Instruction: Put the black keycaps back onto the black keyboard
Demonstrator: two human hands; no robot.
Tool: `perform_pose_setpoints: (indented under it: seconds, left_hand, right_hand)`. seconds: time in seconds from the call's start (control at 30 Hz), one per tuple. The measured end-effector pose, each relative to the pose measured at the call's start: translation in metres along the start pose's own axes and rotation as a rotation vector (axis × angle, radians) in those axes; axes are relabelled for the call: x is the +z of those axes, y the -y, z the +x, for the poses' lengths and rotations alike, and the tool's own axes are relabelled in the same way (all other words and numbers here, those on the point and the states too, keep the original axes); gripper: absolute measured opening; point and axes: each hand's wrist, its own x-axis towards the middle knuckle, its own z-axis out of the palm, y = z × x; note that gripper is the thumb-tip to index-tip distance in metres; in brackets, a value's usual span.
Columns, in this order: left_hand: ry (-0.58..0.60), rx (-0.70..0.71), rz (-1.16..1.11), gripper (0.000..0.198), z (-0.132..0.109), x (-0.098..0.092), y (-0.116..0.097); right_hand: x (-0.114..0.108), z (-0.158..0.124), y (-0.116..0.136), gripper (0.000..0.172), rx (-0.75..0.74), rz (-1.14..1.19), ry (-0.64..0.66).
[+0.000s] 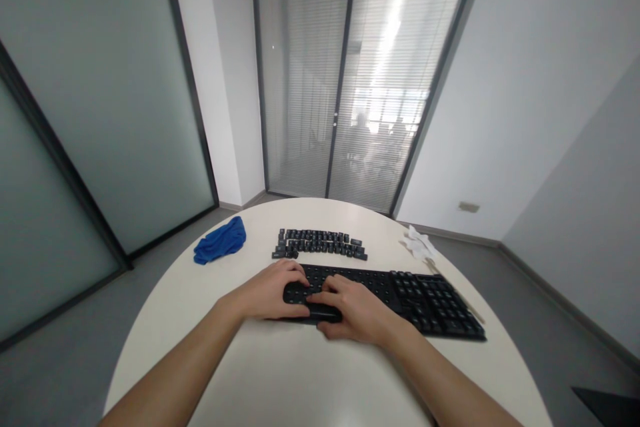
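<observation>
A black keyboard (373, 278) lies across the table in front of me. Most keycaps are off its left and middle part, while the right block (440, 307) still has its keys. My left hand (275, 290) is closed around the left end, thumb along the near edge. A long black space bar (324, 313) sits at the near edge between my hands. My right hand (350, 308) is bent over it, fingertips on top and thumb at the keyboard's front edge. Behind the keyboard, loose black keycaps (320, 245) are laid out in rows.
On the round white table (280, 373), a blue cloth (220, 240) lies at the back left. A crumpled white tissue (419, 243) is at the back right, with a thin stick-like thing (467, 303) beside the keyboard. Glass partitions and walls surround the table.
</observation>
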Motion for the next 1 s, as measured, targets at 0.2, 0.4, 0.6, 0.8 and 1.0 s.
perform_pose_setpoints:
  seconds: [0.2, 0.4, 0.6, 0.8, 1.0]
  left_hand:
    - [-0.293, -0.123, -0.013, 0.02, 0.005, 0.006, 0.025]
    - [-0.411, -0.235, 0.103, 0.023, 0.005, 0.013, 0.049]
    - [-0.402, -0.259, 0.207, 0.025, 0.019, 0.02, 0.058]
    - [-0.278, -0.201, 0.274, 0.025, 0.037, 0.013, 0.063]
    - [-0.192, -0.189, 0.327, 0.028, 0.05, 0.009, 0.065]
  right_hand:
    - [-0.001, -0.001, -0.001, 0.05, -0.01, -0.013, -0.008]
    - [-0.006, -0.006, -0.004, 0.036, -0.025, 0.086, -0.054]
    - [-0.009, -0.009, -0.008, 0.026, -0.047, 0.072, -0.116]
    - [-0.011, -0.011, -0.006, 0.026, -0.058, 0.067, -0.112]
    - [-0.013, -0.012, -0.006, 0.026, -0.054, 0.067, -0.105]
